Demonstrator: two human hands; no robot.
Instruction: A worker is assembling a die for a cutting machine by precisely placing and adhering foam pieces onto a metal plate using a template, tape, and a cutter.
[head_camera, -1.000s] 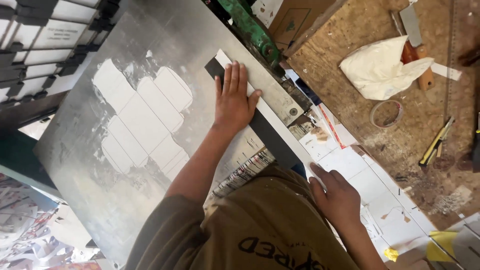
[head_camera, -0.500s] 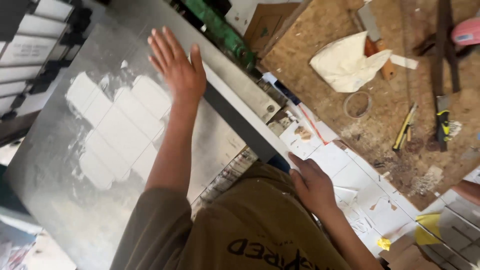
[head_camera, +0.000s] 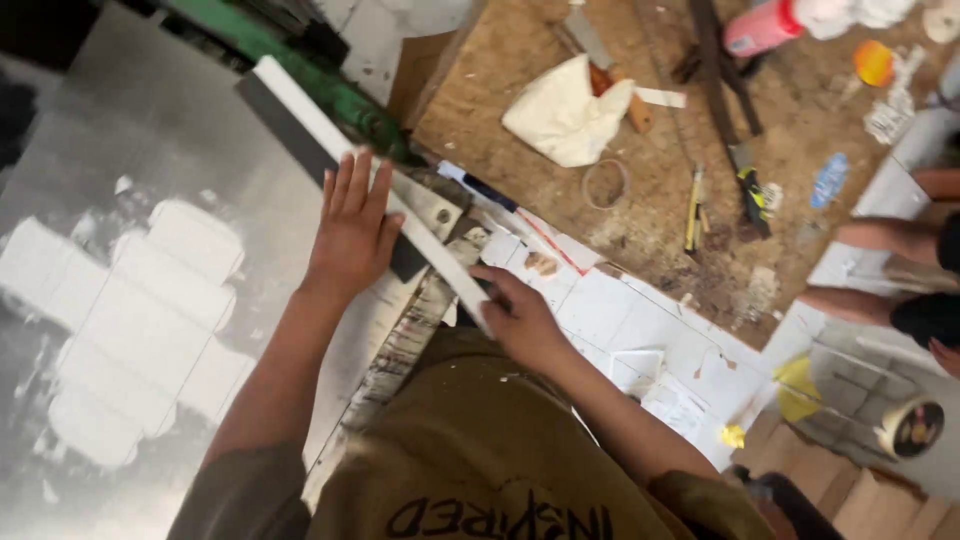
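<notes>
A long flat bar (head_camera: 300, 110), black with a white edge, lies slantwise across a grey metal sheet (head_camera: 100, 150) that bears white box-shaped outlines (head_camera: 130, 320). My left hand (head_camera: 350, 230) presses flat on the bar's middle, fingers spread slightly. At the bar's near end, my right hand (head_camera: 520, 315) curls its fingers around the white edge. My brown shirt fills the bottom of the view.
Behind the bar runs a green machine part (head_camera: 340, 95). A wooden bench holds a white cloth (head_camera: 565, 120), a tape ring (head_camera: 605, 185), a yellow knife (head_camera: 692, 210) and a red bottle (head_camera: 765, 28). White sheets (head_camera: 640, 330) lie near my right hand. Another person's arms (head_camera: 880, 270) are at the right.
My right hand has left the white sheets and taken hold of the bar's near end. My left hand has stayed flat on the bar. The view has shifted.
</notes>
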